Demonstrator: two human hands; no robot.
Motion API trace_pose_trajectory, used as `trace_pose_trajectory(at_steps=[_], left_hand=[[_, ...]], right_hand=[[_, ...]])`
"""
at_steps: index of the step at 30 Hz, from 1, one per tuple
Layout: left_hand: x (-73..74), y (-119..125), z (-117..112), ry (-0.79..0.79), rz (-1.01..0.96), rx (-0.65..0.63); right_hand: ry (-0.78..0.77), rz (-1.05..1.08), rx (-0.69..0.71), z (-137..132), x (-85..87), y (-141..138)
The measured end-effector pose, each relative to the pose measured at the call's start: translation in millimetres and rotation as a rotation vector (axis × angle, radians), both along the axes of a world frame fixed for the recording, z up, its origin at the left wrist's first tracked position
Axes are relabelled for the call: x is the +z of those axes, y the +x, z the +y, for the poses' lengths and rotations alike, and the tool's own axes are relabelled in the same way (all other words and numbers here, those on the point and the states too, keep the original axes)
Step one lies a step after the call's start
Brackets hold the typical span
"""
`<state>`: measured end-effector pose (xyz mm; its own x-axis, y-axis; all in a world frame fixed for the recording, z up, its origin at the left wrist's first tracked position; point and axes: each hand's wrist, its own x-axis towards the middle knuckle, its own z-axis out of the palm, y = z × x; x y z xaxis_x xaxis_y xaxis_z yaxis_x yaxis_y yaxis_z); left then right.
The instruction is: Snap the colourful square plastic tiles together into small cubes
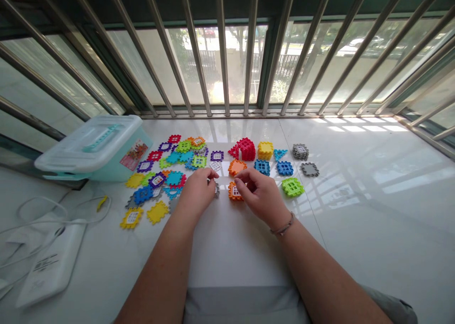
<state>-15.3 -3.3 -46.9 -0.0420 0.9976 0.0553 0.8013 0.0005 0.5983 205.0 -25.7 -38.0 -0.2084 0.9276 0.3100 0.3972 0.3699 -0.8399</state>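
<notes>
The right hand (262,193) curls half-open by an orange piece (233,193).

A single view, from a camera worn on the person's head, looks forward and down over a white tiled surface (355,205). The lap (245,307) shows at the bottom, along the surface's near side, and both forearms (154,272) reach in from below, large and close to the lens. The left hand (199,191) and right hand (263,193) fall near the middle of the view, at medium range. Beyond the surface's far edge, the camera faces metal bars (221,54) and a window (238,68) across the upper part. The view is wide: the bars fan outward toward both sides, and the surface's far left corner, by a lidded box (106,158), fits in.
</notes>
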Motion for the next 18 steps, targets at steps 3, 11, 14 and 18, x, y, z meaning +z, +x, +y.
trace_pose_trajectory(at_steps=[3,11,14,18], left_hand=[[4.0,1,-1,-0.014,0.01,0.045],[12.0,7,-2,-0.043,-0.086,0.127],[13.0,9,-2,-0.065,-0.13,0.126],[12.0,10,-4,-0.063,-0.105,0.1]], right_hand=[[-0.025,-0.019,0.023,0,-0.9,0],[-0.028,-0.078,0.08,1,-2.2,-1],[-0.042,-0.104,0.091,1,-3.3,-1],[-0.042,-0.144,0.12,1,-5.4,-2]])
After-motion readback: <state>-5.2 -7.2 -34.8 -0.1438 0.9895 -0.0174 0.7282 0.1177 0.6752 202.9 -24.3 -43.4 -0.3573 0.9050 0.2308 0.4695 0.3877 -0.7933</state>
